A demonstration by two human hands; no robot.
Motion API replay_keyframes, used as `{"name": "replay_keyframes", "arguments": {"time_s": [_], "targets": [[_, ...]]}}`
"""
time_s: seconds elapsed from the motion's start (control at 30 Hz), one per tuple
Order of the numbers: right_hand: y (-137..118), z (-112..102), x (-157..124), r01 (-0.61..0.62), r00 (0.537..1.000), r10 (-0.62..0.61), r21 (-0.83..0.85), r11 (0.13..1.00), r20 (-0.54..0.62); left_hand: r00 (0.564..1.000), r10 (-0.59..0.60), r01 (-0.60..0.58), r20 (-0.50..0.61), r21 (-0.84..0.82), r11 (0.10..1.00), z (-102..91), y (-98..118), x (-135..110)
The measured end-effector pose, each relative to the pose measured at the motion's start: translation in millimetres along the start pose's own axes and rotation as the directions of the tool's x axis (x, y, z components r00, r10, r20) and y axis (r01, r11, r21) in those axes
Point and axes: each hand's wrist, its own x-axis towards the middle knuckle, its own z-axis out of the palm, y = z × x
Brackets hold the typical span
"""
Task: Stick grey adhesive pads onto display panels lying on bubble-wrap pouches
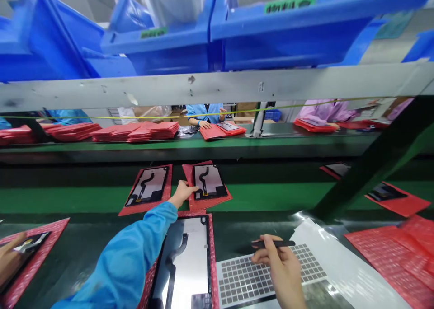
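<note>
My left hand, in a blue sleeve, reaches forward to a red mat with a dark panel on the green conveyor belt, its fingers closed on the mat's left edge. A second red mat with a panel lies just left of it. My right hand pinches black tweezers above a white sheet of small grey square stickers. Below my left arm lies a larger silvery panel on a red mat.
Another person's hand rests on a red mat at the far left. Red mats pile at the right; more panels ride the belt. Across the line, people in blue and pink sleeves work beside stacked red mats. Blue bins hang overhead.
</note>
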Motion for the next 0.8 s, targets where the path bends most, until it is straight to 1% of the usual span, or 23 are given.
{"name": "replay_keyframes", "arguments": {"time_s": [0.07, 0.13, 0.2, 0.23, 0.3, 0.37, 0.43, 0.5, 0.53, 0.6, 0.67, 0.7, 0.73, 0.77, 0.8], "targets": [[1, 2, -1, 0.018, 1.000, -0.018, 0.025, 1.000, 0.006, 1.000, -0.014, 0.012, -0.023, -0.101, 0.995, 10.4, 6, -12], [0, 2, -2, 0.034, 0.999, -0.035, 0.041, 0.999, 0.021, 1.000, -0.026, 0.023, -0.008, -0.203, 0.979, 17.3, 16, -24], [-4, 0, -2, 0.048, 0.998, -0.050, 0.069, 0.996, 0.035, 0.999, -0.027, 0.036, 0.032, -0.294, 0.955, 14.4, 25, -40], [-6, -1, -3, 0.048, 0.998, -0.052, 0.088, 0.995, 0.042, 0.998, -0.027, 0.045, 0.059, -0.330, 0.943, 8.4, 28, -50], [-9, -2, -4, 0.037, 0.997, -0.044, 0.117, 0.992, 0.061, 0.993, -0.023, 0.066, 0.117, -0.384, 0.921, -11.8, 26, -79], [-9, -1, -6, 0.010, 0.996, -0.020, 0.109, 0.994, 0.091, 0.985, -0.008, 0.081, 0.172, -0.423, 0.903, -38.2, 15, -118], [-4, 2, -10, -0.023, 0.990, 0.015, 0.060, 0.998, 0.142, 0.975, 0.018, 0.087, 0.223, -0.456, 0.886, -64.3, -5, -160], [4, 8, -15, -0.052, 0.977, 0.057, -0.030, 0.998, 0.206, 0.971, 0.022, 0.098, 0.239, -0.477, 0.873, -85.0, -33, -199], [8, 11, -18, -0.060, 0.969, 0.079, -0.085, 0.995, 0.236, 0.970, 0.022, 0.098, 0.243, -0.472, 0.876, -92.7, -49, -215], [16, 18, -24, -0.057, 0.951, 0.116, -0.203, 0.977, 0.288, 0.968, 0.042, 0.054, 0.249, -0.366, 0.929, -102.7, -80, -236], [22, 26, -29, -0.030, 0.933, 0.140, -0.315, 0.948, 0.332, 0.973, 0.089, -0.061, 0.214, -0.134, 0.989, -107.5, -104, -246], [24, 30, -31, -0.013, 0.926, 0.149, -0.365, 0.931, 0.348, 0.974, 0.139, -0.143, 0.180, 0.013, 0.990, -108.8, -111, -247], [26, 34, -32, 0.002, 0.920, 0.159, -0.409, 0.912, 0.358, 0.968, 0.212, -0.232, 0.136, 0.162, 0.959, -109.8, -115, -247], [27, 38, -33, 0.014, 0.918, 0.166, -0.448, 0.894, 0.360, 0.949, 0.301, -0.316, 0.096, 0.300, 0.900, -110.7, -117, -246], [28, 41, -33, 0.023, 0.919, 0.171, -0.482, 0.876, 0.355, 0.916, 0.394, -0.390, 0.080, 0.414, 0.822, -111.7, -116, -244]]}}
